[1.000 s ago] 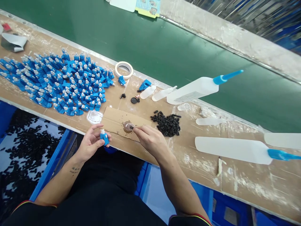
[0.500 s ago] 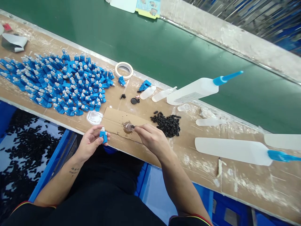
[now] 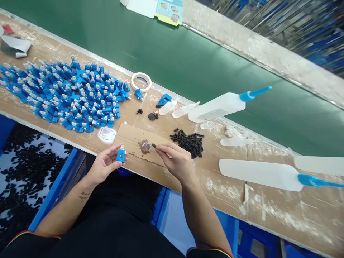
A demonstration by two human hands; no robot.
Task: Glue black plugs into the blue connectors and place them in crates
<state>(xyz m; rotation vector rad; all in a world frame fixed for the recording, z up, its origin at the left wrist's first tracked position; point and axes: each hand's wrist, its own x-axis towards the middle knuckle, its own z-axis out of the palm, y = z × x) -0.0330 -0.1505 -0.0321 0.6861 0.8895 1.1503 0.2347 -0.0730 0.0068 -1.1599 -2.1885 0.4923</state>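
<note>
My left hand (image 3: 106, 165) is closed on a small blue plastic part (image 3: 120, 154) with a white tip, held upright over the table's front edge. The fingers of my right hand (image 3: 177, 161) pinch a small black piece (image 3: 153, 146). That piece is just right of a clear glue puddle (image 3: 145, 146) on a flat cardboard strip (image 3: 127, 135); whether they touch I cannot tell. Right of the strip lies a pile of small black pieces (image 3: 189, 143). A large heap of similar blue parts (image 3: 80, 96) covers the table's left side.
White bottles with blue nozzles, one nearer the back (image 3: 217, 106) and one at right (image 3: 258, 174), lie on the table. A tape roll (image 3: 141, 82) and a black disc (image 3: 152, 116) are behind the cardboard. A green belt (image 3: 107, 43) runs along the back.
My right hand has drawn slightly back from the glue puddle, and the black piece shows more clearly. My left hand has moved a little right and turned the blue part.
</note>
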